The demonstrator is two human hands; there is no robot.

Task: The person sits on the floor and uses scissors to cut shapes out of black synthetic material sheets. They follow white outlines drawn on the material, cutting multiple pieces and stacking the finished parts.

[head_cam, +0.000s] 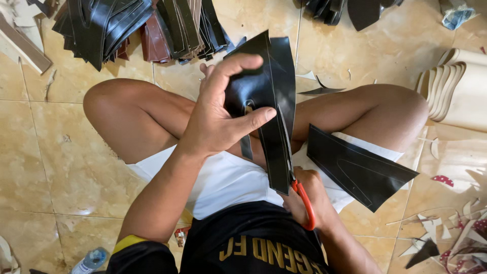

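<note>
Pinching a black leather sheet (269, 96) at centre frame, the left hand (215, 119) steadies it; the right hand (307, 200), at five o'clock, grips orange-handled scissors (299, 190) cutting upward. Another black cut piece (357, 170) rests on the right thigh.

A flat black wedge-shaped leather piece (357, 171) lies on the right thigh. Stacked dark leather strips (137, 28) lie on the tiled floor (50, 167) beyond the knees.
</note>
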